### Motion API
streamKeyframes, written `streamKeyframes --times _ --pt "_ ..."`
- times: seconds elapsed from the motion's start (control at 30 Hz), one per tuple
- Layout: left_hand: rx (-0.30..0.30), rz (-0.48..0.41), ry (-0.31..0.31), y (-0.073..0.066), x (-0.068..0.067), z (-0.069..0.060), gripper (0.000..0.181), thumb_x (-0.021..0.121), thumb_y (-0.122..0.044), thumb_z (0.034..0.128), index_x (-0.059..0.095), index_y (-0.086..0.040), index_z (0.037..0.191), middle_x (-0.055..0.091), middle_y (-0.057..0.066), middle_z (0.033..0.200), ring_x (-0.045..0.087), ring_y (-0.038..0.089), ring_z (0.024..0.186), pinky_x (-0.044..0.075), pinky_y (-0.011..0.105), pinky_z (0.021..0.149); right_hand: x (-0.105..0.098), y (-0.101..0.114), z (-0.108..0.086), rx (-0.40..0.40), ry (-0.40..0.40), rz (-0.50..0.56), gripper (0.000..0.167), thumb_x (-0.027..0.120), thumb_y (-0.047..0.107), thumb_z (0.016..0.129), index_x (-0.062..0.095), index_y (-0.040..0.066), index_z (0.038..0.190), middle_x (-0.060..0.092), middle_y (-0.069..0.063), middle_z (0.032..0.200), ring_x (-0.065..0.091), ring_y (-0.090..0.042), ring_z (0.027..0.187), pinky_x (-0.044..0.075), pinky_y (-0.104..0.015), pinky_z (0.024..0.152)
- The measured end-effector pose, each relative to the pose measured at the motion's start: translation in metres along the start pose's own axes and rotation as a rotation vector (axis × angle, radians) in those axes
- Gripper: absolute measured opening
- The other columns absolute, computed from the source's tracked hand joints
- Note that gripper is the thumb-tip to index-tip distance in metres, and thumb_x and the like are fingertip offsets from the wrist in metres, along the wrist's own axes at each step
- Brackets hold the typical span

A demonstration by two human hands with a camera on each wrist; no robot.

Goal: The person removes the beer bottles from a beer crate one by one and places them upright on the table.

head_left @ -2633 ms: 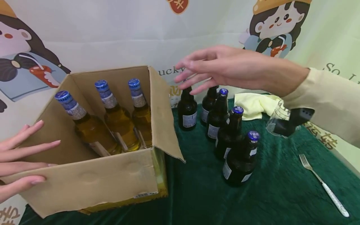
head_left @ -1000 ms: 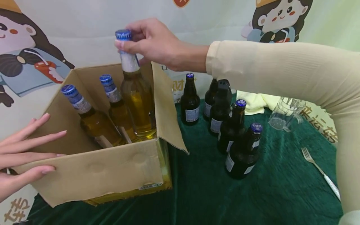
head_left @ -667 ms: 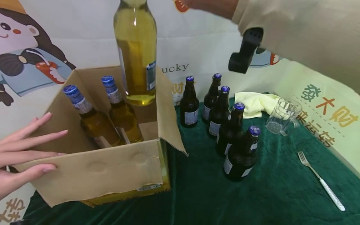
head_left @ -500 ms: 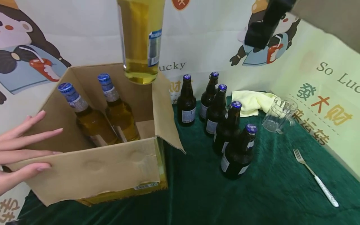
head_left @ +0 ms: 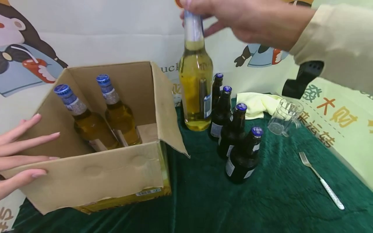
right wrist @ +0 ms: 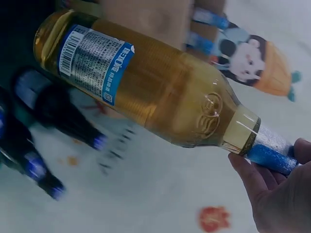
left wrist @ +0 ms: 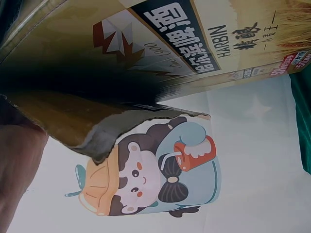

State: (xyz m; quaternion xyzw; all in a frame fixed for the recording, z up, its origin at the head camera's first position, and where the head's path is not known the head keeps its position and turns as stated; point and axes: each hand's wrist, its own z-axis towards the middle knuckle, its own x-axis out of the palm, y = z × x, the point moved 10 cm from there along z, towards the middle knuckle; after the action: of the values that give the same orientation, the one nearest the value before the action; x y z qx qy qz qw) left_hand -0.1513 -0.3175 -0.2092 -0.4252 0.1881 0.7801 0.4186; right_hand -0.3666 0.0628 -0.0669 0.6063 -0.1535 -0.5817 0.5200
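My right hand (head_left: 233,19) grips a clear bottle of golden liquid (head_left: 196,81) by its neck, upright, in front of the row of dark bottles. In the right wrist view the hand (right wrist: 286,194) holds that bottle (right wrist: 150,87) at its blue and silver neck wrap. My left hand (head_left: 23,152), fingers spread and nearly straight, rests at the left end of the cardboard box (head_left: 96,174). Two golden bottles with blue caps, one at the left (head_left: 90,129) and one beside it (head_left: 120,119), lean inside the box.
Several dark bottles (head_left: 243,161) stand right of the box. Behind and to their right are a pale yellow cloth (head_left: 254,103) and a glass mug (head_left: 284,118). A fork (head_left: 322,181) lies on the green cloth (head_left: 204,200). A printed backdrop (head_left: 116,42) hangs behind.
My right hand has taken hold of a third golden bottle, lifted it out of the box and carried it right, past the box's flap. The left hand has stayed at the box.
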Motion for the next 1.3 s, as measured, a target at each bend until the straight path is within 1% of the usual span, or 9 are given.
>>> streamKeyframes --times 0.07,0.2,0.43,0.53,0.7,0.93,1.13,1.23,1.3 --pt "0.006 -0.003 -0.011 -0.002 -0.001 -0.001 0.039 0.054 -0.051 0.1015 0.081 -0.023 0.104 0.047 -0.019 0.152 0.023 0.044 0.154 0.006 0.036 0.131 0.021 -0.01 -0.022 0.094 -0.036 0.031 0.044 0.06 0.029 0.102 0.052 0.017 0.144 0.06 -0.006 0.14 0.055 -0.024 0.13 0.051 -0.047 0.107" --pt "-0.009 0.001 -0.011 -0.005 -0.002 -0.003 0.036 0.055 -0.049 0.1013 0.081 -0.024 0.104 0.047 -0.021 0.151 0.023 0.044 0.154 0.006 0.036 0.131 0.052 -0.025 -0.056 0.158 0.011 -0.013 0.043 0.062 0.02 0.101 0.055 0.002 0.139 0.064 -0.014 0.136 0.061 -0.026 0.124 0.058 -0.04 0.099" --pt "-0.021 -0.018 -0.008 -0.009 -0.003 -0.004 0.039 0.056 -0.052 0.1002 0.082 -0.022 0.101 0.048 -0.021 0.15 0.024 0.046 0.153 0.006 0.037 0.132 0.074 -0.07 -0.063 0.242 0.093 0.019 0.031 0.065 0.017 0.099 0.062 -0.001 0.124 0.076 -0.011 0.114 0.07 -0.025 0.112 0.058 -0.038 0.099" --pt "-0.012 -0.002 -0.006 -0.012 -0.004 -0.005 0.04 0.054 -0.054 0.1007 0.081 -0.025 0.103 0.048 -0.021 0.151 0.024 0.045 0.153 0.007 0.036 0.132 0.078 -0.084 -0.061 0.263 0.1 0.036 0.031 0.067 0.017 0.098 0.063 -0.001 0.122 0.077 -0.008 0.109 0.07 -0.025 0.109 0.058 -0.039 0.099" --pt "0.023 -0.017 -0.012 -0.015 -0.004 -0.005 0.041 0.052 -0.054 0.1015 0.081 -0.025 0.105 0.051 -0.016 0.151 0.025 0.046 0.153 0.008 0.036 0.132 0.078 -0.096 -0.062 0.282 0.087 0.017 0.035 0.066 0.018 0.098 0.062 -0.001 0.128 0.075 -0.014 0.118 0.069 -0.028 0.113 0.058 -0.037 0.098" --pt "0.018 -0.015 0.002 -0.012 0.0 -0.006 0.037 0.057 -0.055 0.0987 0.081 -0.027 0.102 0.049 -0.021 0.15 0.025 0.045 0.153 0.007 0.035 0.132 0.077 -0.105 -0.065 0.312 0.099 0.031 0.036 0.068 0.02 0.097 0.061 0.002 0.127 0.072 -0.013 0.121 0.068 -0.028 0.116 0.059 -0.036 0.096" --pt "-0.004 0.035 0.081 -0.005 0.007 -0.005 0.031 0.061 -0.052 0.0971 0.08 -0.029 0.105 0.044 -0.024 0.153 0.021 0.04 0.156 0.004 0.033 0.131 0.079 -0.111 -0.068 0.345 0.168 -0.067 0.047 0.066 0.026 0.099 0.056 0.003 0.139 0.063 -0.017 0.13 0.064 -0.028 0.12 0.056 -0.039 0.102" --pt "0.006 0.029 0.09 -0.006 0.009 -0.003 0.032 0.06 -0.053 0.0975 0.08 -0.03 0.107 0.045 -0.023 0.152 0.02 0.039 0.156 0.004 0.031 0.131 0.076 -0.107 -0.073 0.36 0.2 -0.177 0.061 0.063 0.038 0.1 0.044 0.009 0.15 0.055 -0.017 0.144 0.056 -0.03 0.132 0.047 -0.048 0.114" --pt "0.009 0.008 0.083 -0.007 0.01 -0.001 0.028 0.062 -0.05 0.0972 0.08 -0.03 0.106 0.047 -0.022 0.151 0.021 0.039 0.156 0.004 0.031 0.131 0.067 -0.098 -0.075 0.344 0.177 -0.222 0.068 0.06 0.044 0.1 0.036 0.013 0.155 0.048 -0.016 0.153 0.049 -0.032 0.14 0.039 -0.053 0.119"
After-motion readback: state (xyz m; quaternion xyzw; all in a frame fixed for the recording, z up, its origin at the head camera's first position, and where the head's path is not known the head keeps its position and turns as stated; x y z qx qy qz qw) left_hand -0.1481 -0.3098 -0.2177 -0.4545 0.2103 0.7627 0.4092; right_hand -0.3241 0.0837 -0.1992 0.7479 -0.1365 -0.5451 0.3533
